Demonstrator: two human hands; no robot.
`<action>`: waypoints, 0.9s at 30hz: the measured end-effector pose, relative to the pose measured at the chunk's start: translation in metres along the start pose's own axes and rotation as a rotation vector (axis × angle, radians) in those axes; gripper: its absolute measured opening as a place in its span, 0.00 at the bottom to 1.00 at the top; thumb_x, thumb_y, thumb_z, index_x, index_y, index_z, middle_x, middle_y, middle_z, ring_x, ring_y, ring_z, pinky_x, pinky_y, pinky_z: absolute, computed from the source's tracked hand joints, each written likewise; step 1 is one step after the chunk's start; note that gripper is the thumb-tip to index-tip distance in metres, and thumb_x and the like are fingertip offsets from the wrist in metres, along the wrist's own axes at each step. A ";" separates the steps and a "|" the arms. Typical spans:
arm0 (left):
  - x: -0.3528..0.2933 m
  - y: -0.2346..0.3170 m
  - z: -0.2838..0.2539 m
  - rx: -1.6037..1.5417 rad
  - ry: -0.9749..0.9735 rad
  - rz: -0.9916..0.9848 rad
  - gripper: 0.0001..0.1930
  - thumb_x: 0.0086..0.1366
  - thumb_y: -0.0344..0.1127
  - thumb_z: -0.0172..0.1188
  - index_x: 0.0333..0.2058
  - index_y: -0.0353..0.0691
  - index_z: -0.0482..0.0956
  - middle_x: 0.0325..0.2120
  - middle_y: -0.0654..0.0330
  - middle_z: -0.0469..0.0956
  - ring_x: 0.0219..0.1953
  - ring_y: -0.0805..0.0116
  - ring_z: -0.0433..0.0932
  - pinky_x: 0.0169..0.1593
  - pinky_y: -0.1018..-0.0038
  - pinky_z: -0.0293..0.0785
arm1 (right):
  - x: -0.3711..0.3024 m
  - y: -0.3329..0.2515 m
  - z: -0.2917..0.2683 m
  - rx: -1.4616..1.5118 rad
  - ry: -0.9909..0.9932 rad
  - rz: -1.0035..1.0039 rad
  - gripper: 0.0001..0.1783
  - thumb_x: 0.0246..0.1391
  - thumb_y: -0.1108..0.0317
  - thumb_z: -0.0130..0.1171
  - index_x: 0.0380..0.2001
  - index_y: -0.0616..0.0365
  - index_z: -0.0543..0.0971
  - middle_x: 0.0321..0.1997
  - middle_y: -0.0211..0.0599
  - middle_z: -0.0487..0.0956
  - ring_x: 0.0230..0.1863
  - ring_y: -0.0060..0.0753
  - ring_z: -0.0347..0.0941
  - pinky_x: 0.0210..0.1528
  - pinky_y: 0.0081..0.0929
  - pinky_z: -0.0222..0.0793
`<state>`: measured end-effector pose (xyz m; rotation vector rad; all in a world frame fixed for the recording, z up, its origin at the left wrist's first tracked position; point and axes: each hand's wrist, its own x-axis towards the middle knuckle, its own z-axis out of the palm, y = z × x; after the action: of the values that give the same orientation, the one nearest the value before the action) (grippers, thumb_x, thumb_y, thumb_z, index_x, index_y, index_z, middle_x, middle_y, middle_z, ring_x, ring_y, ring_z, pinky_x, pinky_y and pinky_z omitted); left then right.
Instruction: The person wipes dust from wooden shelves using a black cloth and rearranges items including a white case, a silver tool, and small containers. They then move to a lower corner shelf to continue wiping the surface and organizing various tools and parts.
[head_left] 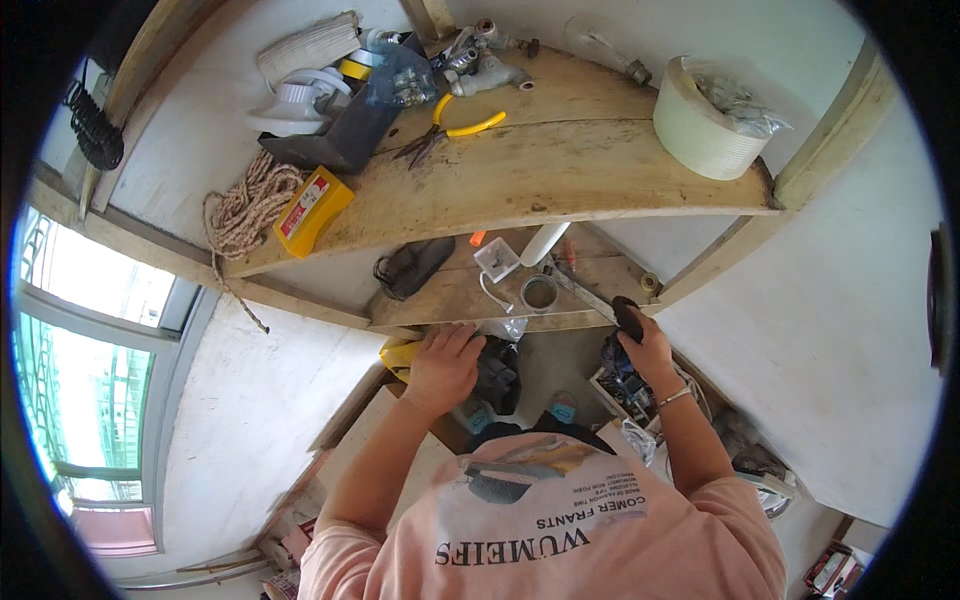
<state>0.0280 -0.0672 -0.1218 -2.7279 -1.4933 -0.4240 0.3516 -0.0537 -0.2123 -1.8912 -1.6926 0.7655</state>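
Observation:
My right hand (650, 352) is closed round the dark handle of a long metal tool (590, 298). Its grey shaft points up and left over the lower corner shelf (440, 300); its far end lies among other things, so its kind is unclear. My left hand (444, 368) lies at the front edge of that shelf, fingers stretched out, beside a crumpled clear plastic bag (506, 328). Between my hands on the shelf are a round metal tin (539, 292), a small clear box (497, 259) and a white tube (545, 243). A dark shoe-like object (414, 268) sits farther left.
The upper shelf (570, 160) holds yellow-handled pliers (450, 128), a grey bin (345, 130), metal taps (487, 70), a coiled rope (250, 205), a yellow box (313, 212) and a pale green round container (708, 125). Below my right hand stands a crate of cluttered parts (622, 385).

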 end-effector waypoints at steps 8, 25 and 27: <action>0.034 -0.028 0.084 -0.208 -0.477 -0.383 0.17 0.49 0.33 0.54 0.41 0.41 0.69 0.40 0.54 0.71 0.41 0.54 0.70 0.42 0.63 0.69 | -0.017 0.020 -0.030 1.614 0.275 0.482 0.18 0.51 0.62 0.51 0.40 0.64 0.71 0.38 0.41 0.75 0.36 0.38 0.73 0.39 0.32 0.72; 0.205 -0.090 0.303 -0.309 -0.363 -0.442 0.36 0.44 0.41 0.61 0.53 0.39 0.58 0.45 0.43 0.67 0.47 0.49 0.68 0.49 0.64 0.65 | -0.143 0.058 0.097 1.567 0.073 1.060 0.18 0.47 0.68 0.52 0.42 0.66 0.68 0.34 0.38 0.75 0.31 0.33 0.73 0.33 0.27 0.70; 0.205 -0.090 0.298 -0.339 -0.297 -0.385 0.39 0.42 0.37 0.64 0.54 0.38 0.56 0.46 0.43 0.66 0.48 0.50 0.68 0.49 0.65 0.66 | -0.147 0.056 0.096 1.578 0.131 1.042 0.19 0.48 0.68 0.51 0.43 0.66 0.68 0.35 0.40 0.75 0.32 0.34 0.73 0.33 0.27 0.70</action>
<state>0.1279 0.1910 -0.3716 -2.8408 -2.2299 -0.3054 0.3149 -0.2076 -0.3076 -1.2756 0.3611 1.5634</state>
